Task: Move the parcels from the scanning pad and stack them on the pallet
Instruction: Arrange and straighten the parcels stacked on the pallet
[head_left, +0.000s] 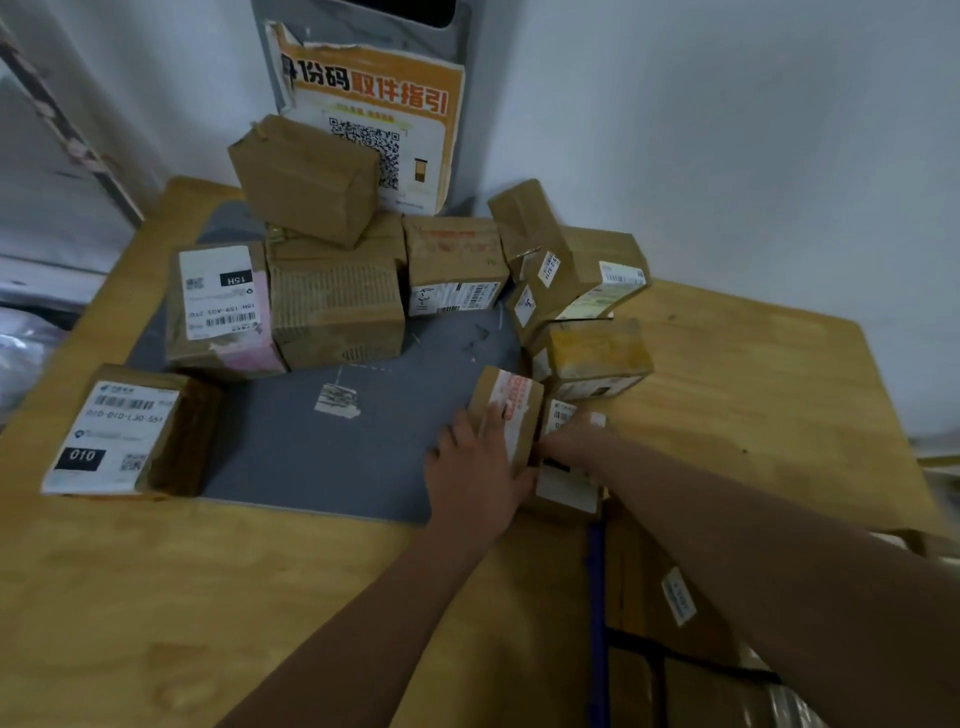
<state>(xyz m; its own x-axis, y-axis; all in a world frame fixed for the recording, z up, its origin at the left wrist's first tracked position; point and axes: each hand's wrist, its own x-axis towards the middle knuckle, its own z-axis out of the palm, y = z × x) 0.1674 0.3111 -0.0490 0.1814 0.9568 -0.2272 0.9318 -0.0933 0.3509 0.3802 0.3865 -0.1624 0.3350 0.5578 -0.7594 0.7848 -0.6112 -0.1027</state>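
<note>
Several brown cardboard parcels lie on a grey scanning pad (332, 467) on a wooden table (753, 395). At the pad's right edge my left hand (475, 467) lies against the left side of a small upright parcel with a pink label (514, 400), fingers extended along it. My right hand (569, 441) grips the adjoining flat parcel with a white label (566, 488) from the right. How far my right fingers wrap is partly hidden. Down at the lower right, beside the table, stacked boxes (670, 603) sit low; I cannot see the pallet beneath them.
A parcel with a "010" label (114, 431) sits at the pad's front left. A heap of boxes (332, 301) fills the pad's back, another cluster (582, 291) the right. An orange QR poster (374, 119) leans on the wall behind.
</note>
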